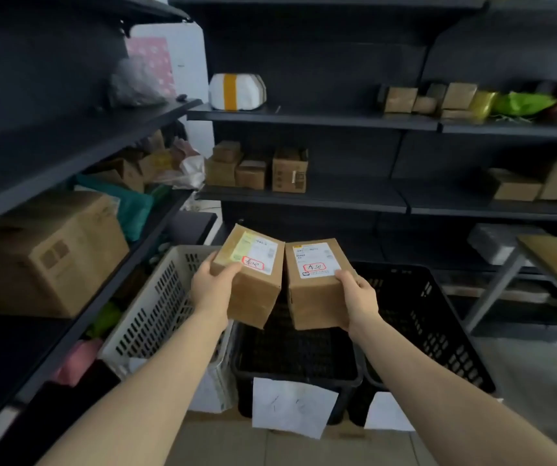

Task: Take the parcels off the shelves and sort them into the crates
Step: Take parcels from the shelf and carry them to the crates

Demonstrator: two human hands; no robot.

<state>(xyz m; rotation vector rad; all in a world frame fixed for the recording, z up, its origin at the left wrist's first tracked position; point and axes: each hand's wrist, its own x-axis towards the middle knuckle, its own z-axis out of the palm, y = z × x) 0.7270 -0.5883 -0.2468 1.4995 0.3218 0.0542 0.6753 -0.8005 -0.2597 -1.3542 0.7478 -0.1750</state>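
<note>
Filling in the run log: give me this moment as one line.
stage: sorting | left hand: holds left parcel | right hand: holds right parcel | both parcels: above middle black crate

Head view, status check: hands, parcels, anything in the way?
Left hand grips left parcel; right hand grips right parcel. Both held side by side above black crate. Nothing seen blocking.
</note>
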